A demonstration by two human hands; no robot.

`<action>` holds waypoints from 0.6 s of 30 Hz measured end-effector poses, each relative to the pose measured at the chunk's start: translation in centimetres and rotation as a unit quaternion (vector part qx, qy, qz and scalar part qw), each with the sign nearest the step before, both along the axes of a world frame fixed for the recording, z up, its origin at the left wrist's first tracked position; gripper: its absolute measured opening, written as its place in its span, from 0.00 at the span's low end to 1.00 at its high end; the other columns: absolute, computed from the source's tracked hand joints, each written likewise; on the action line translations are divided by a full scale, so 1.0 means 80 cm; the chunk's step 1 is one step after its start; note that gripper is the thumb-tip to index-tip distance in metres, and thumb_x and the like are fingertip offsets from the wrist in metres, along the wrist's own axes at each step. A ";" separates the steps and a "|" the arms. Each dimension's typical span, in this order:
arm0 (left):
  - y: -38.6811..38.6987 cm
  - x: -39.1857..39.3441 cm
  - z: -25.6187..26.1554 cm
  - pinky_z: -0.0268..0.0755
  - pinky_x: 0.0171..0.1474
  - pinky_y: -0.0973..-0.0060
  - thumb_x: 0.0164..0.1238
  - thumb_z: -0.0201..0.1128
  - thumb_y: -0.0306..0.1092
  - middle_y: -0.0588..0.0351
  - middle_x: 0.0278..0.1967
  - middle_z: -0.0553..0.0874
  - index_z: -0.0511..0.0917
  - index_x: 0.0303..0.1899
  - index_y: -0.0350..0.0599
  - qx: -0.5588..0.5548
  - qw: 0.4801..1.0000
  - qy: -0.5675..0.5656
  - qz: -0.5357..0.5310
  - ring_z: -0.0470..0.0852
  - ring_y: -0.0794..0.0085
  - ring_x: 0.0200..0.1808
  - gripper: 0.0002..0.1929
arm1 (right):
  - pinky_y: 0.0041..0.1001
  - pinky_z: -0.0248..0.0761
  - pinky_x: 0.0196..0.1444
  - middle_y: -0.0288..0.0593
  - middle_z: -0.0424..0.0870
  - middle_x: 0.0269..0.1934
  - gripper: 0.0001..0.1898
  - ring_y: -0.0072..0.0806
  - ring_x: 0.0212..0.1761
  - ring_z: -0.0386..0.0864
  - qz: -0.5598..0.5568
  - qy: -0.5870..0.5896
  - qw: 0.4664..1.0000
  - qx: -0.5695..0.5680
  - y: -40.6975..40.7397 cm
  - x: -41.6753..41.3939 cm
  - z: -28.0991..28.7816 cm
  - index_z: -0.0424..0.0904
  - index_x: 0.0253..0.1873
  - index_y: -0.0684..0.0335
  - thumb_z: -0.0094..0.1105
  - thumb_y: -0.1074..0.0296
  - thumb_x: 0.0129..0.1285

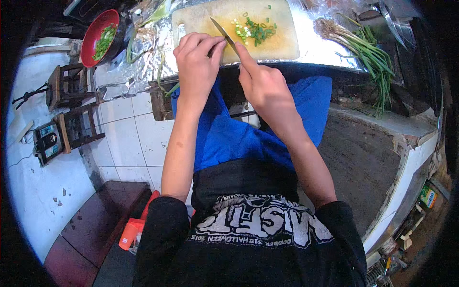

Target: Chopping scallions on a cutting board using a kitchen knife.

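A kitchen knife (225, 35) is in my right hand (265, 80), the index finger stretched along its spine. Its blade slants up and left over the pale, yellow-stained cutting board (204, 16). My left hand (199, 53) rests at the board's near left, fingers bunched and fingertips right beside the blade. Whatever may be under those fingers is hidden. Just right of the knife lies a loose heap of sliced scallion (259, 32), white and green rings, with a few pieces scattered higher up.
Aluminium foil (308, 50) covers the counter. Whole scallions (362, 50) hang over its edge on the right. At the left stand a red bowl (88, 43) of chopped greens and scallion trimmings (147, 34). Dark wooden stools (77, 86) are farther left on the tiled floor (122, 132).
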State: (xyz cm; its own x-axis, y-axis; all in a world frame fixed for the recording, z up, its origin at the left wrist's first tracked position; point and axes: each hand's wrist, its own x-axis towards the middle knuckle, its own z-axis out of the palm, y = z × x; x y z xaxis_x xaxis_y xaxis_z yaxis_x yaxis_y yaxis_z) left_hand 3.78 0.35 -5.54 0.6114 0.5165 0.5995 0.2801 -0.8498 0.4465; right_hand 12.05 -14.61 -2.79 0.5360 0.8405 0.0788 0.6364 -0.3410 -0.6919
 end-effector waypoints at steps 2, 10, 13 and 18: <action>-0.006 0.001 0.001 0.77 0.47 0.66 0.59 0.75 0.29 0.54 0.36 0.87 0.91 0.38 0.45 0.004 1.000 0.004 0.006 0.84 0.61 0.41 0.06 | 0.51 0.79 0.37 0.63 0.84 0.29 0.26 0.60 0.34 0.85 -0.005 -0.021 0.999 -0.032 0.008 -0.001 -0.002 0.70 0.73 0.61 0.56 0.68 0.71; 0.001 -0.005 0.005 0.75 0.49 0.63 0.60 0.73 0.29 0.53 0.37 0.86 0.90 0.38 0.43 -0.059 0.998 -0.005 -0.025 0.83 0.58 0.43 0.05 | 0.55 0.77 0.41 0.66 0.83 0.31 0.24 0.61 0.36 0.84 -0.024 -0.022 0.998 -0.055 0.030 0.003 0.002 0.70 0.73 0.57 0.53 0.68 0.73; -0.002 -0.008 0.004 0.79 0.51 0.68 0.61 0.75 0.30 0.53 0.41 0.89 0.91 0.40 0.44 -0.095 0.995 0.009 0.016 0.87 0.61 0.45 0.07 | 0.55 0.77 0.41 0.66 0.84 0.32 0.24 0.61 0.36 0.84 -0.014 -0.030 0.998 -0.053 0.018 0.002 0.000 0.70 0.73 0.57 0.54 0.68 0.73; -0.001 -0.008 0.003 0.79 0.48 0.69 0.61 0.75 0.31 0.54 0.40 0.89 0.91 0.39 0.44 -0.060 0.998 0.008 0.023 0.87 0.62 0.42 0.06 | 0.53 0.80 0.34 0.61 0.84 0.27 0.25 0.58 0.32 0.86 0.005 -0.039 0.999 -0.036 -0.013 0.001 -0.002 0.70 0.73 0.56 0.56 0.66 0.72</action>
State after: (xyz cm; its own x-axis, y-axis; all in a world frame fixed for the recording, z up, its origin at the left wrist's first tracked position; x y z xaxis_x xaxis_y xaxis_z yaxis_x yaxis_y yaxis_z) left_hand 3.10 0.26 -5.27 0.5950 0.6121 0.5209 0.3259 -0.7762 0.5398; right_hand 12.14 -15.61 -2.98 0.5224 0.8506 0.0601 0.6913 -0.3813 -0.6137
